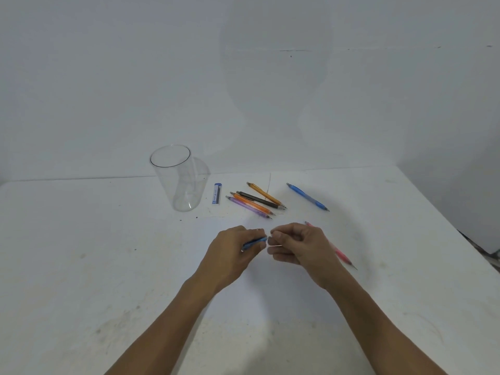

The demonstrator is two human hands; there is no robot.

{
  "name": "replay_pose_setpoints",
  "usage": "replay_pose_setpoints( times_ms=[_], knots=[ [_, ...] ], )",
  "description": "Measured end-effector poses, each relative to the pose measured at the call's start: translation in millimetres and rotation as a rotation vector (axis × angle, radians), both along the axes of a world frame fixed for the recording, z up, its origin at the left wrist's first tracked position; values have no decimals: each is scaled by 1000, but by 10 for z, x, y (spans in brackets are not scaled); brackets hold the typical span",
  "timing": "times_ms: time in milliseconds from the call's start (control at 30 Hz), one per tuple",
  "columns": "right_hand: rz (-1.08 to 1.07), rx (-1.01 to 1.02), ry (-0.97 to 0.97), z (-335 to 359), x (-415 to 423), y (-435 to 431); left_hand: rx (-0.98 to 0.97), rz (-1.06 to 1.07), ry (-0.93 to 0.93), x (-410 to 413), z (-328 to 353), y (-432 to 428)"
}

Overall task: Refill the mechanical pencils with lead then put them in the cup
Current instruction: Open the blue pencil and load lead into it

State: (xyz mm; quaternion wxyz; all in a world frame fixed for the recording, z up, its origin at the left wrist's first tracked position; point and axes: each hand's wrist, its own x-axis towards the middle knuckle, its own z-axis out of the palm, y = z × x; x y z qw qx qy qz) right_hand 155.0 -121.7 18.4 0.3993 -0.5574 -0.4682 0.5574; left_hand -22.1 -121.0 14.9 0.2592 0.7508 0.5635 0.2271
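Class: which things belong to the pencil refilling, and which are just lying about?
Job: clear plastic cup; blue lead case; dark blue pencil, left hand; thin pale stick, right hand; six loose coloured pencils.
Lying about: dark specks on white table.

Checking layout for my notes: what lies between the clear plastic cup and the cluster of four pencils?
Head view: a small blue-and-white lead case lies flat between the clear plastic cup and the four clustered pencils.

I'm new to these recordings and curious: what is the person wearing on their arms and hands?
Nothing that shows. The left forearm and right forearm are bare, no sleeves in view. The left hand and right hand are bare too: no gloves, watch or bracelet visible.
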Motion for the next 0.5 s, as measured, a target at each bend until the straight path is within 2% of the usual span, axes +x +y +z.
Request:
replay_pose_setpoints(
  times_ms=[33, 100, 200, 267, 367, 500],
  knots=[
    [-32, 2, -47, -1, 18, 12, -2, 11, 7, -15, -8, -1],
    [-43, 51, -275, -21, 61, 41, -10, 37, 24, -45, -24, 2],
    [90, 172, -674, -65, 105, 37, -6, 53, 47, -79, -74, 5],
    [177, 197, -842, -95, 95, 21, -7, 53, 59, -84, -99, -2],
    [249, 192, -977, -113, 54, 21, -33, 64, 53, -68, -121, -10],
    [307, 177, -1063, -87, -4, 47, -39, 79, 52, -64, -121, -23]
  ],
)
